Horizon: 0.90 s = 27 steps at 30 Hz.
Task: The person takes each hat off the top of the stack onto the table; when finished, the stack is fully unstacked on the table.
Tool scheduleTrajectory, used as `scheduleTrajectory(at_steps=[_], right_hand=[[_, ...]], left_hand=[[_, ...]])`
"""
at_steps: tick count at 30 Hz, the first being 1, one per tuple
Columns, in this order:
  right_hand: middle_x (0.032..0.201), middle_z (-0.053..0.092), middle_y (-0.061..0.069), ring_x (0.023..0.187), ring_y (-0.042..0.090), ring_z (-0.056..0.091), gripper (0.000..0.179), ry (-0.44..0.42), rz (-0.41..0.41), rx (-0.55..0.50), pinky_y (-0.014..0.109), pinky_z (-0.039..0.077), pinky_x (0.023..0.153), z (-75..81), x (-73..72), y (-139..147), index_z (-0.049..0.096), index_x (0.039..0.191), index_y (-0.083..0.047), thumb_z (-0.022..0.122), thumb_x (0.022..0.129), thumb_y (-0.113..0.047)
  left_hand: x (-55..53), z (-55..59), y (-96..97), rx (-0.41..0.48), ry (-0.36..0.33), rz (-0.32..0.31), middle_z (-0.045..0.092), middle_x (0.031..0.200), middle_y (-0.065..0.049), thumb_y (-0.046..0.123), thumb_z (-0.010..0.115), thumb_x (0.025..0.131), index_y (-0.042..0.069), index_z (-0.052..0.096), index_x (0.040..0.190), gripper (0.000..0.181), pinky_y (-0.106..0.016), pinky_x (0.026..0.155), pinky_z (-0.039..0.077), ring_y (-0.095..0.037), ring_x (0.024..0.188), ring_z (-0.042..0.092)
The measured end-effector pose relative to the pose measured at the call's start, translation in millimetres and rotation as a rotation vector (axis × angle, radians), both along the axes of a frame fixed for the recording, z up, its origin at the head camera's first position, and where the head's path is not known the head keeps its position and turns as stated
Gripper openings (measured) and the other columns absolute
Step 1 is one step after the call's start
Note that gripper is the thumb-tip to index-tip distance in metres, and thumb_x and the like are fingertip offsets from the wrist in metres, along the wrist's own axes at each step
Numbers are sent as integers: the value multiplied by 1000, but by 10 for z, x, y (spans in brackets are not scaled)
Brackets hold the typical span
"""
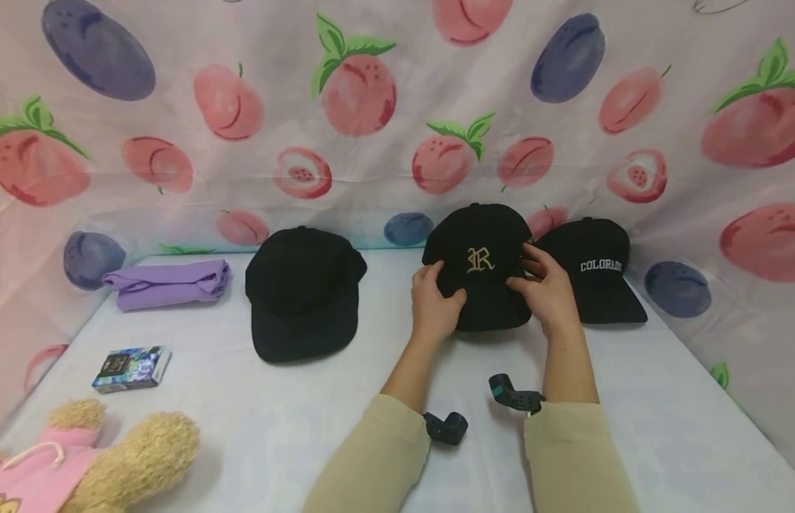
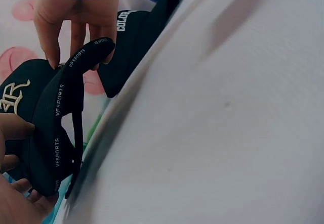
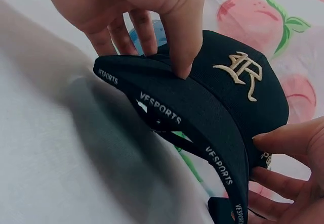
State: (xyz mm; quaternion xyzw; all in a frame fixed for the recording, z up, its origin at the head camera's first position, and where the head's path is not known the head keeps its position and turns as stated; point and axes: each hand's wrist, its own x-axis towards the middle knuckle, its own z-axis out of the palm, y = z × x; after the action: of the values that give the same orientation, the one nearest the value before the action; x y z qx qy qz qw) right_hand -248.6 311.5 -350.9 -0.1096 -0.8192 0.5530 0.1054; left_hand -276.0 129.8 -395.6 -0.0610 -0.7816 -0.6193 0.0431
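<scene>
Both hands hold a black baseball cap (image 1: 479, 231) with a gold letter R on its front, right of centre in the head view. My left hand (image 1: 436, 303) grips its left side, with the thumb on the brim. At the opposite side, my right hand (image 1: 551, 291) pinches the cap between thumb and fingers. White VESPORTS lettering runs along the edge of the brim (image 3: 192, 125) in the right wrist view. The brim is off the table, with a shadow below it. Just right of my right hand stands a black COLORADO cap (image 1: 596, 246).
A plain black cap (image 1: 301, 285) lies left of the hands. Farther left are a folded purple cloth (image 1: 169, 283), a small patterned box (image 1: 132, 369) and a plush toy (image 1: 134, 456) in pink. Behind the white table (image 1: 256, 427) hangs a fruit-print curtain (image 1: 365, 171).
</scene>
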Motion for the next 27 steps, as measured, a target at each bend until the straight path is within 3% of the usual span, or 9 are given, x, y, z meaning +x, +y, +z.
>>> scheduleTrajectory(at_steps=[16, 27], right_hand=[[164, 36, 19, 150, 38, 37, 82, -22, -74, -56, 53, 34, 122, -133, -37, 94, 32, 164, -22, 68, 93, -3], [163, 41, 11, 153, 25, 36, 73, 34, -120, -208, 42, 31, 125, -322, -164, 137, 43, 159, -23, 69, 94, -3]], left_hand=[[-22, -58, 184, -71, 1, -49, 34, 162, -19, 9, 73, 87, 6, 46, 154, 73, -49, 122, 35, -38, 151, 34], [-54, -118, 231, -99, 11, -65, 31, 164, -19, 6, 72, 88, 3, 43, 155, 73, -47, 123, 33, -38, 152, 33]])
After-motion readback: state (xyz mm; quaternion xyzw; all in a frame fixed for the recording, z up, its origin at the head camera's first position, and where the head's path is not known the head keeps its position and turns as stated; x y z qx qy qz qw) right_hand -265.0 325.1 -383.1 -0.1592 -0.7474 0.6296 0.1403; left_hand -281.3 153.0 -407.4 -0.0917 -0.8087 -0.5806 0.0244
